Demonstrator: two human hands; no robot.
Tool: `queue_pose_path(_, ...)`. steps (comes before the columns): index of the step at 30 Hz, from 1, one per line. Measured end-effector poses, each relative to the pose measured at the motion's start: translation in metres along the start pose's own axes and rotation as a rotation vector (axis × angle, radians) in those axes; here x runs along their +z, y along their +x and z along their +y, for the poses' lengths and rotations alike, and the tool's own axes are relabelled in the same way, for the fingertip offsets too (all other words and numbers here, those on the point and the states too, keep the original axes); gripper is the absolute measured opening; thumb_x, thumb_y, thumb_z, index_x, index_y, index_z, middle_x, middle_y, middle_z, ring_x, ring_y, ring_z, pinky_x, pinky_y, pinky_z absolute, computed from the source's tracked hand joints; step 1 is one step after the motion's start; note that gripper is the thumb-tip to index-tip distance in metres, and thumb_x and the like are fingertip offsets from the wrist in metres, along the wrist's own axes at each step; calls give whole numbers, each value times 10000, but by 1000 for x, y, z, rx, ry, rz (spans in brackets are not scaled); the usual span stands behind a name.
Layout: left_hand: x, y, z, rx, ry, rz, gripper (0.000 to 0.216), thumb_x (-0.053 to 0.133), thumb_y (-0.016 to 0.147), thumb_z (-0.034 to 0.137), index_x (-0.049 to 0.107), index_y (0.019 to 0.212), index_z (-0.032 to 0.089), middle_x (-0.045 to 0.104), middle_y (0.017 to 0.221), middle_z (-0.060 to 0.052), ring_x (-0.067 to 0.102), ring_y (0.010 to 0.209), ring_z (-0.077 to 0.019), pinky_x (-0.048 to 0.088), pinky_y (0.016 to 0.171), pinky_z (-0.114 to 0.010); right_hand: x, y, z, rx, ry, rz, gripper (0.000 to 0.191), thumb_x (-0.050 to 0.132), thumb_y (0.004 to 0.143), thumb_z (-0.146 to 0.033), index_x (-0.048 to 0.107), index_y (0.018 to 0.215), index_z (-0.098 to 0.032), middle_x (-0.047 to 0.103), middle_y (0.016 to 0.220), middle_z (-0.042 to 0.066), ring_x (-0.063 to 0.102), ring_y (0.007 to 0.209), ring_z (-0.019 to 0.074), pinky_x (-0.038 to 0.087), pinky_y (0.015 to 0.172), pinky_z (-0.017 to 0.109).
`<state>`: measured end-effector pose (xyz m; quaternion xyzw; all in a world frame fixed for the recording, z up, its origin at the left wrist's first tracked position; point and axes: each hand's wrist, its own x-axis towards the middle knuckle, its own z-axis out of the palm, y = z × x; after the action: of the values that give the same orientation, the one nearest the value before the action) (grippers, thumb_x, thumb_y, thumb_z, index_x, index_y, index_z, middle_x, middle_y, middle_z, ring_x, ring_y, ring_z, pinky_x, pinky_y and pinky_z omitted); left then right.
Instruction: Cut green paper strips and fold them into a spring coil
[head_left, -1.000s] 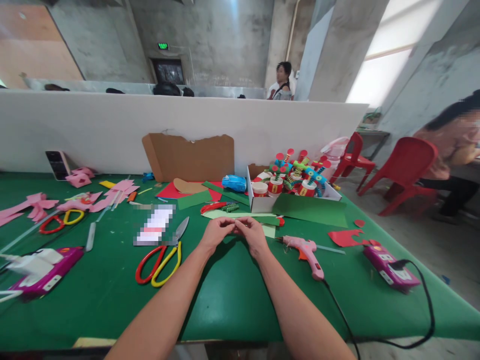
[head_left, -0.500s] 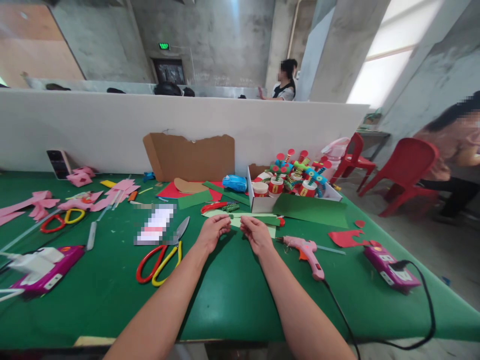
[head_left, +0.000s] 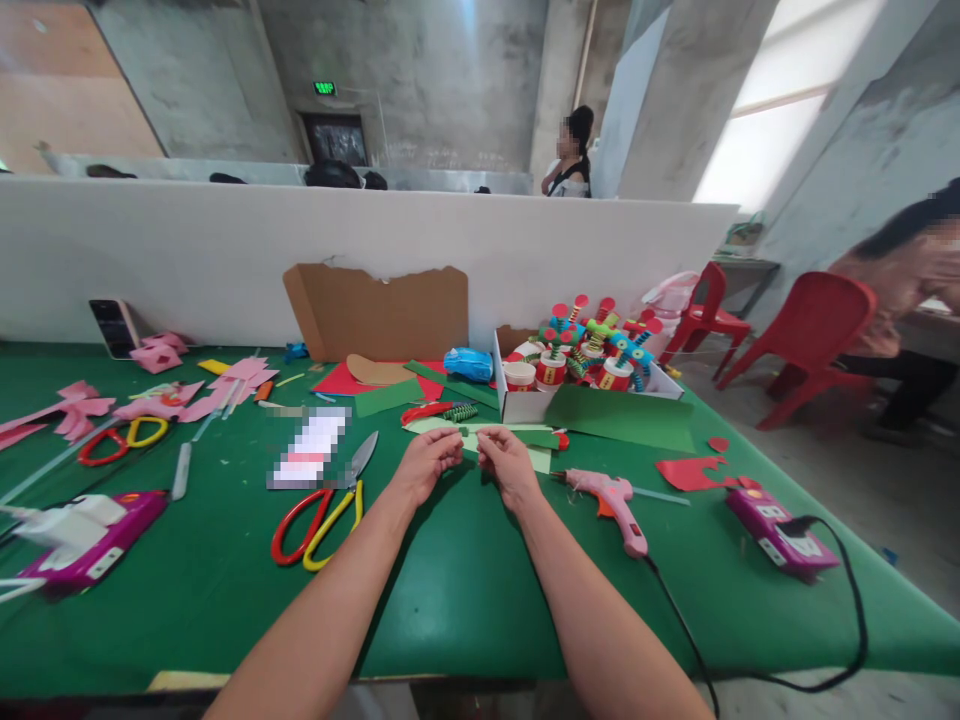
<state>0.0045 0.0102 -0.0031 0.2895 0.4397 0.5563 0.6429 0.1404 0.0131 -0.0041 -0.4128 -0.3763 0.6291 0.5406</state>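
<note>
My left hand (head_left: 429, 466) and my right hand (head_left: 511, 468) face each other over the green table, fingertips pinched and a small gap apart. A small dark green folded bit of a paper strip (head_left: 464, 432) shows at the left fingertips. Green paper also runs out to the right behind my right hand, which seems to grip the same strip; the fingers hide most of it. Pale green paper (head_left: 540, 459) lies beneath. Just beyond my left hand are a red-handled tool (head_left: 424, 411) and a green folded paper spring (head_left: 460, 411).
Large scissors (head_left: 330, 515) lie left of my arms, a pink glue gun (head_left: 611, 495) right. Behind stands a white box (head_left: 517, 408) of paper figures with springs. Purple power strips (head_left: 780, 535) lie at both sides, with pink paper scraps (head_left: 240, 380) at left.
My right hand has shifted slightly left, its fingers tighter. My left hand stays nearly still, pinching. The person beyond the partition has raised an arm toward the head.
</note>
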Motion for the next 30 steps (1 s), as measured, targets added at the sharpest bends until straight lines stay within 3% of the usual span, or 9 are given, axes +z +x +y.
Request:
queue_pose_path(4,1,0,-2,-1,-2,-7,280,814,558,189,648,774,125,626,610,1,576,547,-86,471,556,-210,2,-3,-1,-15,10,-108,386,804,556,-350,681,897,-219,608,660,-52,529,529,75,462,571,231)
queue_pose_path(14,2,3,-11,140,139,-49,372,847,482,309,646,739,130,642,636,-2,564,551,-88,419,544,-208,3,0,8,22,98,-91,371,825,506,-312,704,836,-192,690,751,-3,609,629,119,515,708,296)
queue_pose_path(19,3,-1,-5,98,204,-76,397,838,503,322,662,801,129,656,705,-20,559,574,-86,404,530,-201,3,2,6,-15,52,-7,299,806,528,-308,679,768,-183,676,679,-7,601,603,127,516,693,302)
queue_pose_path(23,4,-2,-4,124,254,-53,373,810,548,384,659,780,133,623,643,-1,529,540,-79,405,525,-206,3,1,5,-57,-38,38,261,788,528,-314,647,699,-177,646,616,-21,586,568,124,505,635,283)
queue_pose_path(30,1,1,-8,237,356,-23,338,789,553,422,634,646,136,590,547,6,507,515,-94,387,531,-219,6,-1,7,-36,-90,-33,240,773,539,-319,650,683,-172,673,625,1,611,582,137,508,633,281)
